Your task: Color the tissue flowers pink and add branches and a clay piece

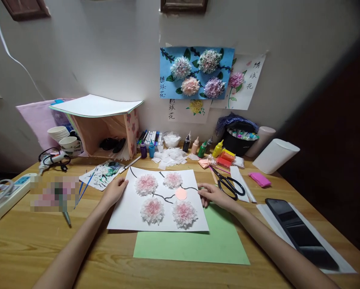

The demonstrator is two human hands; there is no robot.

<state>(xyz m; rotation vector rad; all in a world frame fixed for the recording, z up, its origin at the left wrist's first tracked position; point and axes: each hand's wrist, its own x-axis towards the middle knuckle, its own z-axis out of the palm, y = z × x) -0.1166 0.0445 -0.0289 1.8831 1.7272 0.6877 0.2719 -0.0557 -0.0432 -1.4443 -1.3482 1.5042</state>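
A white sheet of paper (124, 212) bears several pink-and-white paper flowers (152, 211), dark painted branches (164, 198) and a flat peach circle (181, 194). My left hand (116, 190) grips its left edge, thumb on top. At the right edge my right hand (211, 194) pinches the sheet, with fingers partly hidden. Beneath it lies a green sheet of paper (192, 249), partly covered. Black-handled scissors (228, 184) rest just beyond my right hand. Left of my left hand are a paint-smeared paper (103, 174) and blue brushes (85, 188).
Paint bottles (202, 150), white paper scraps (170, 157) and markers (151, 137) line the back. A box (104, 128) stands back left, near a power strip (14, 192). A phone (300, 233) lies right, beyond a pink packet (260, 179). Flower pictures (196, 73) hang on the wall.
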